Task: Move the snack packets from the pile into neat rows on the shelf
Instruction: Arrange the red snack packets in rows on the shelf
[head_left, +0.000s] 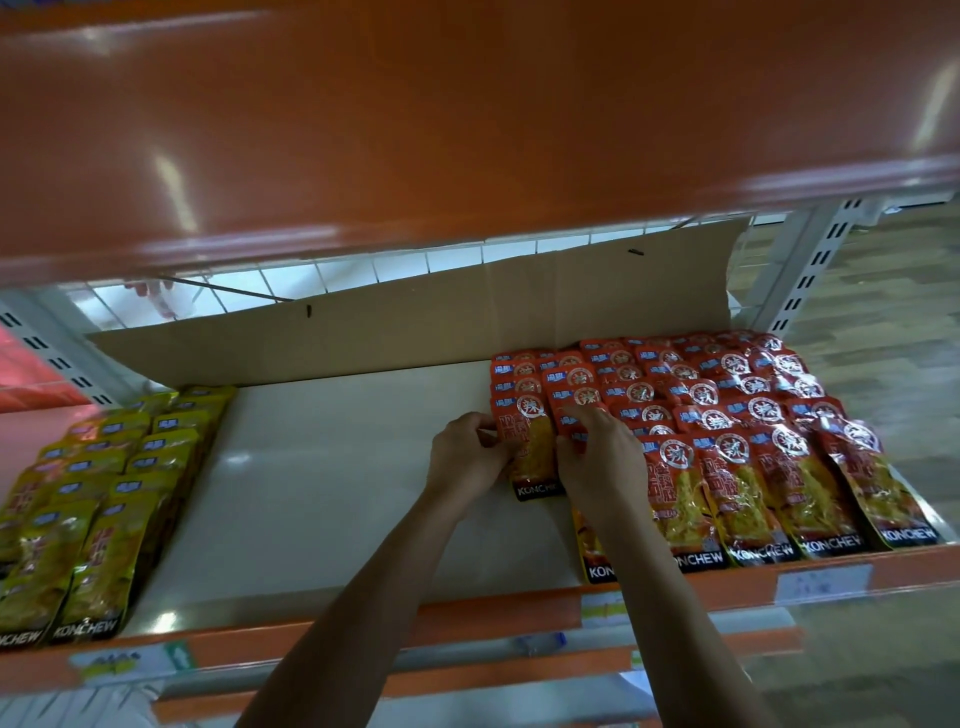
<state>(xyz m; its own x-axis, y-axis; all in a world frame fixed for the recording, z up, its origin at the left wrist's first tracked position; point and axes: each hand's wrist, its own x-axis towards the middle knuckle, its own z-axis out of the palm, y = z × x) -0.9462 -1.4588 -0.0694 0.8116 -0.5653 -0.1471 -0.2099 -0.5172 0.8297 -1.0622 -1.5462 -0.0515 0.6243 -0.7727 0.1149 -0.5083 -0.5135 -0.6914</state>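
- Step in hand, as judged: seating one red packet (535, 460) at the left end of the red rows (727, 415) on the shelf (337, 467).
- The left hand (467, 454) pinches the packet's left edge. The right hand (602, 462) grips its right edge with curled fingers.
- The packet lies flat between the hands, overlapping the packets behind it.
- The next move likely calls for squaring it with its neighbours, then letting go.
- Yellow packets (104, 493) lie well apart, far left.
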